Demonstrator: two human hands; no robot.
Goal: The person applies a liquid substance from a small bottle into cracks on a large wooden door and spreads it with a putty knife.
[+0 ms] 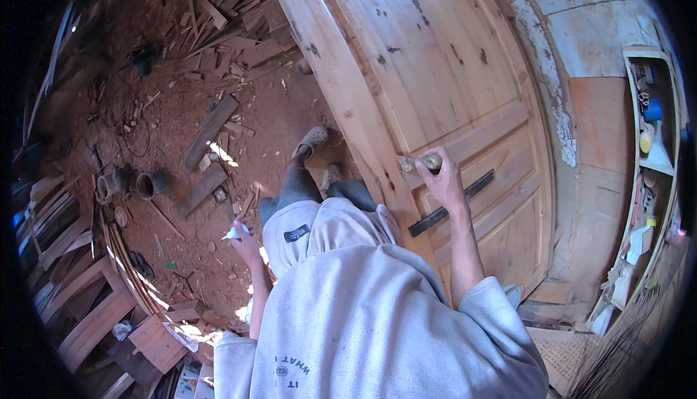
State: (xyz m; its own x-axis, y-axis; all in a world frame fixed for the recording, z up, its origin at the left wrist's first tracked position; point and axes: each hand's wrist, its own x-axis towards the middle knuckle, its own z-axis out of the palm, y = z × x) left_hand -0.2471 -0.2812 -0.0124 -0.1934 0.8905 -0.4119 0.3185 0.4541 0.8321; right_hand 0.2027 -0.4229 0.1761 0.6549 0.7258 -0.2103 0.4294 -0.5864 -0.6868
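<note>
A large panelled wooden door (435, 72) lies flat, with dark patches scattered over its boards. Over its left frame piece, my right hand (444, 177) is closed round a small tool with a round, dark and yellowish end (431, 161); its exact kind is hard to make out. Beside that tool, a pale brownish smear or blade (406, 163) shows at the frame's inner edge. A long dark bar (451, 203) rests across the door's panels, close to my right wrist. Low at my left side, away from the door, my left hand (247, 243) grips a small white-and-blue object (234, 233).
Wood offcuts (210, 119) and scraps litter the reddish dirt floor. Two dark round containers (151, 184) stand at the left, above stacked boards (94, 319). Along the right, a shelf unit (657, 159) holds a blue cup and other small items.
</note>
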